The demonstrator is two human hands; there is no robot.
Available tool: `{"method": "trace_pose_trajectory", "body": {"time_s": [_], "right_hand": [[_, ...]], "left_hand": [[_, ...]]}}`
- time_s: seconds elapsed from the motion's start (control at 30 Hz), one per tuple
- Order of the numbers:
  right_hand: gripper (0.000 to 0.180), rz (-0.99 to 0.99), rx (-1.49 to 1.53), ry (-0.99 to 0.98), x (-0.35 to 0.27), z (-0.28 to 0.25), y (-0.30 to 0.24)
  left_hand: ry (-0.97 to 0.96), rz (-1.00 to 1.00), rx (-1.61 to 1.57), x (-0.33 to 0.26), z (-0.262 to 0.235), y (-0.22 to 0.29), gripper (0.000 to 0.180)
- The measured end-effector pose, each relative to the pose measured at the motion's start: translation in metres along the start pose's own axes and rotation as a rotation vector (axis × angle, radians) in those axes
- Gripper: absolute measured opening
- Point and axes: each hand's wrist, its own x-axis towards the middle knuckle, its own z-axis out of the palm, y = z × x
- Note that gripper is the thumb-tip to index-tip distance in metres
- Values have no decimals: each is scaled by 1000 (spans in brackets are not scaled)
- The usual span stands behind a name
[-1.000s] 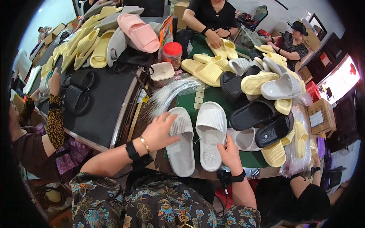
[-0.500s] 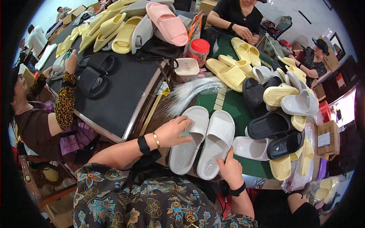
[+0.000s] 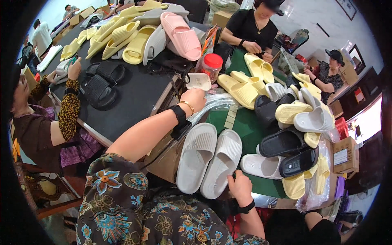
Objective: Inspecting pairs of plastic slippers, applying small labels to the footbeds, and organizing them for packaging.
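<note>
Two grey slides with ribbed straps lie side by side before me, the left slide point(image 3: 192, 165) and the right slide point(image 3: 216, 171), toes pointing away. My right hand point(image 3: 241, 188) is closed at the outer edge of the right slide, near its heel. My left hand point(image 3: 193, 100) is stretched forward over a bundle of clear-white plastic strands point(image 3: 218, 102), just in front of a small whitish tub point(image 3: 199, 83). Its fingers are mostly hidden by the back of the hand, so what they hold does not show.
Yellow, grey and black slides point(image 3: 286, 141) are heaped on the green mat point(image 3: 249, 122) to my right. A red-lidded jar point(image 3: 212, 65) stands behind the tub. More slides, one pink point(image 3: 181, 36), cover the black table point(image 3: 130, 102). Co-workers sit left and across.
My left hand has left the left slide and moved forward to the strands by the tub. My right hand stays at the right slide. The view has shifted slightly.
</note>
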Motion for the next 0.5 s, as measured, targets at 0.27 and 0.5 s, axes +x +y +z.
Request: {"method": "trace_pose_trajectory", "body": {"time_s": [0.27,0.5], "right_hand": [[23,-6,25,170,10,13,-4],[27,6,82,194,4,13,1]], "left_hand": [[100,-257,-131,45,59,-21,27],[148,-197,-228,45,58,-11,23]]}}
